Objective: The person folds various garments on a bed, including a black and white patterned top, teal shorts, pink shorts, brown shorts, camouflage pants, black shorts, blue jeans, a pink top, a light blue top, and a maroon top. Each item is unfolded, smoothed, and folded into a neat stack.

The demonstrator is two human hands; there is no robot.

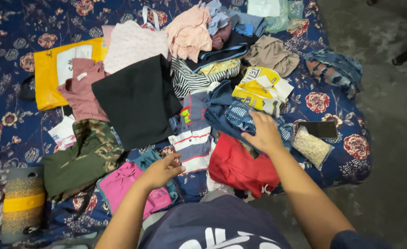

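Many clothes lie scattered on a dark blue floral bedsheet (14, 41). My right hand (264, 133) rests palm down on a blue striped garment (240, 116), just above a red garment (240, 167). My left hand (163, 169) hovers with curled fingers over a teal cloth (149, 158) and a pink garment (120, 183), beside a striped polo shirt (195, 138). Whether the left fingers pinch cloth is unclear. A black garment (139, 99) lies spread in the middle.
A yellow bag (51, 69) lies at the far left, a camouflage garment (86, 154) near it. A black phone (321, 129) and a clear packet (312, 147) sit at the right. A yellow-white shirt (261, 87) lies above my right hand. Grey concrete floor (392, 138) borders the right.
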